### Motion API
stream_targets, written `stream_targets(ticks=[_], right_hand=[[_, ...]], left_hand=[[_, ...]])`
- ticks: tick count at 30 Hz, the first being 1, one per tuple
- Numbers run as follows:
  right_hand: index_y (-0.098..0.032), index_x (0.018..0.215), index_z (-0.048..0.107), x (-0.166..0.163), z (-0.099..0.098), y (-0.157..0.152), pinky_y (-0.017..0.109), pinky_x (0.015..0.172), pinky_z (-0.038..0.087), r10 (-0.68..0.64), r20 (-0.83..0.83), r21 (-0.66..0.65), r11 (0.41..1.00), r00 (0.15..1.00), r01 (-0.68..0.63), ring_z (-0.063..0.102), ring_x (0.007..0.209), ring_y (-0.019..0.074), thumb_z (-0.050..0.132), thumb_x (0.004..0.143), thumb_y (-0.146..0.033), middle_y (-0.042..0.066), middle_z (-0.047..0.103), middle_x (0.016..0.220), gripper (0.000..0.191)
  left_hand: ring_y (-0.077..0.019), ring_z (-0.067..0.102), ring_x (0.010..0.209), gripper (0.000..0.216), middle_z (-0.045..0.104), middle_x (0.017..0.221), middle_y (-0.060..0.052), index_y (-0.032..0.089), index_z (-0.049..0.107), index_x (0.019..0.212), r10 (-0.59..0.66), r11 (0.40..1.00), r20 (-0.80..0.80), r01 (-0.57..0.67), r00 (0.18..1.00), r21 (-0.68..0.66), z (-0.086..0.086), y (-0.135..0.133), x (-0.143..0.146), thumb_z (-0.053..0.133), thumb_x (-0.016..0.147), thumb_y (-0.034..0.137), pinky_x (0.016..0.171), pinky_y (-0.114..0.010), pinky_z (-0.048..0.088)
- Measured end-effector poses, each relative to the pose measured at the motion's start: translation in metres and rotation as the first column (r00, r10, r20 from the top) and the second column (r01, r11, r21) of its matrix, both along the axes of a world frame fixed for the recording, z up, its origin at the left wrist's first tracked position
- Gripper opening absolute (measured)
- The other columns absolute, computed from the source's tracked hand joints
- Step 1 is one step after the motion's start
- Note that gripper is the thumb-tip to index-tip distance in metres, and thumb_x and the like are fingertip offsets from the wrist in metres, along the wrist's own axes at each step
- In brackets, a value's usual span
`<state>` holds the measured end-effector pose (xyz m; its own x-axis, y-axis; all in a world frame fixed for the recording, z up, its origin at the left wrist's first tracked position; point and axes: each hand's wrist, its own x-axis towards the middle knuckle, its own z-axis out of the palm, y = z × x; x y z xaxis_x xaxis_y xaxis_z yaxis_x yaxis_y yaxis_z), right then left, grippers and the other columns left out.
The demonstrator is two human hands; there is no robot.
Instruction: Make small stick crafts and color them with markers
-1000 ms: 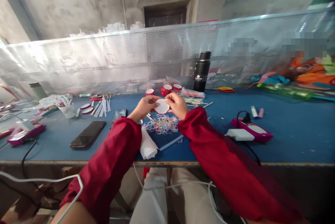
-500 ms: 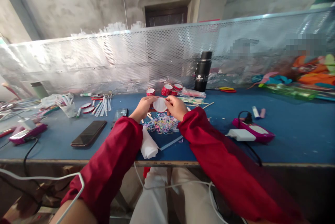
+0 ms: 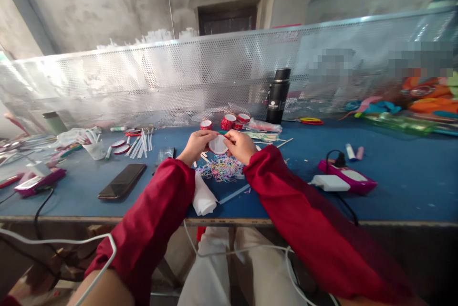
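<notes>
Pinches red-rimmed white disc [image 3: 218,145] with fingers [image 3: 208,135] of left hand [image 3: 196,145] at ten o'clock and right hand [image 3: 243,146] at two, apparently working its edge, likely needing even pressure.

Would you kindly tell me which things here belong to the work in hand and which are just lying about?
Likely the job:
round white piece, in left hand and right hand
red stack behind

Apparently lying about:
phone
black flask
purple power strip on the right

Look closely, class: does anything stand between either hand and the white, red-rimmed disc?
Nothing visible does: the left hand and right hand both hold the disc at its edge. The coloured strands lie on the table, not in between.
</notes>
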<state>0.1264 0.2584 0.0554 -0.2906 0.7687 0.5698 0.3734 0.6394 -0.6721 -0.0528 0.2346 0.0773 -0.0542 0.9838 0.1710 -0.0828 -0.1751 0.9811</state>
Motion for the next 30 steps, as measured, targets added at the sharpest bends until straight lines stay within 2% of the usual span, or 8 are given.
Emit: stream_targets(ticks=[8, 14, 19, 23, 25, 27, 30], right_hand=[[-0.025, 0.085, 0.059, 0.000, -0.001, 0.003, 0.028, 0.047, 0.047, 0.010, -0.067, -0.059, 0.998, 0.998, -0.014, 0.063, 0.044, 0.0165, 0.062, 0.090, -0.033, -0.003, 0.069, 0.061, 0.009], [-0.025, 0.085, 0.058, -0.001, -0.001, 0.003, 0.029, 0.046, 0.048, -0.003, -0.060, -0.092, 0.996, 0.998, -0.003, 0.064, 0.043, 0.0176, 0.058, 0.089, -0.027, -0.003, 0.069, 0.061, 0.004], [-0.024, 0.092, 0.062, 0.002, 0.000, 0.007, 0.027, 0.046, 0.048, -0.058, -0.057, -0.082, 0.995, 0.997, 0.053, 0.066, 0.046, 0.0182, 0.060, 0.091, -0.029, -0.002, 0.070, 0.062, 0.006], [-0.022, 0.097, 0.067, 0.006, 0.007, 0.008, 0.027, 0.046, 0.050, -0.080, -0.100, -0.139, 0.988, 0.992, 0.066, 0.069, 0.051, 0.0194, 0.062, 0.095, -0.037, 0.001, 0.074, 0.069, 0.016], [-0.021, 0.097, 0.069, 0.009, 0.011, 0.008, 0.029, 0.047, 0.051, -0.075, -0.136, -0.194, 0.980, 0.988, 0.047, 0.072, 0.055, 0.0205, 0.059, 0.098, -0.043, 0.005, 0.078, 0.078, 0.024], [-0.021, 0.095, 0.071, 0.014, 0.015, 0.008, 0.029, 0.051, 0.052, -0.118, -0.132, -0.189, 0.978, 0.984, 0.092, 0.074, 0.060, 0.0206, 0.056, 0.101, -0.045, 0.006, 0.080, 0.086, 0.029], [-0.022, 0.090, 0.076, 0.021, 0.019, 0.008, 0.030, 0.063, 0.053, -0.291, 0.058, -0.015, 0.956, 0.955, 0.292, 0.075, 0.073, 0.0215, 0.064, 0.096, -0.036, 0.005, 0.080, 0.086, 0.020]], left_hand=[[-0.0135, 0.067, 0.064, 0.022, 0.077, 0.082, -0.008, 0.010, 0.081, 0.100, -0.039, 0.999, -0.001, 0.039, 0.999, 0.006, 0.000, -0.001, -0.001, 0.080, 0.085, 0.025, 0.064, -0.028, 0.060], [-0.0144, 0.068, 0.064, 0.023, 0.077, 0.082, -0.009, 0.009, 0.082, 0.105, -0.053, 0.999, -0.006, 0.053, 0.999, -0.006, 0.000, 0.001, -0.001, 0.077, 0.088, 0.024, 0.061, -0.028, 0.060], [-0.0141, 0.069, 0.070, 0.032, 0.078, 0.094, -0.008, 0.014, 0.079, 0.114, -0.099, 0.995, -0.011, 0.099, 0.995, 0.025, 0.001, -0.002, 0.000, 0.083, 0.085, 0.027, 0.069, -0.030, 0.061], [-0.0139, 0.068, 0.071, 0.020, 0.075, 0.084, -0.005, 0.013, 0.077, 0.097, -0.146, 0.989, -0.053, 0.144, 0.988, -0.031, 0.000, -0.003, -0.001, 0.086, 0.081, 0.022, 0.074, -0.031, 0.060], [-0.0127, 0.065, 0.067, 0.011, 0.070, 0.076, -0.003, 0.012, 0.074, 0.088, -0.104, 0.994, -0.034, 0.103, 0.994, -0.034, 0.000, -0.002, -0.002, 0.082, 0.082, 0.017, 0.072, -0.030, 0.060], [-0.0114, 0.062, 0.062, 0.007, 0.067, 0.070, -0.001, 0.012, 0.072, 0.084, -0.030, 0.999, 0.006, 0.031, 1.000, -0.028, 0.001, 0.000, -0.003, 0.079, 0.084, 0.015, 0.068, -0.029, 0.059], [-0.0104, 0.061, 0.058, 0.009, 0.064, 0.067, 0.000, 0.013, 0.068, 0.084, 0.095, 0.995, 0.046, -0.093, 0.994, -0.029, 0.003, 0.002, -0.005, 0.077, 0.084, 0.013, 0.064, -0.026, 0.056]])
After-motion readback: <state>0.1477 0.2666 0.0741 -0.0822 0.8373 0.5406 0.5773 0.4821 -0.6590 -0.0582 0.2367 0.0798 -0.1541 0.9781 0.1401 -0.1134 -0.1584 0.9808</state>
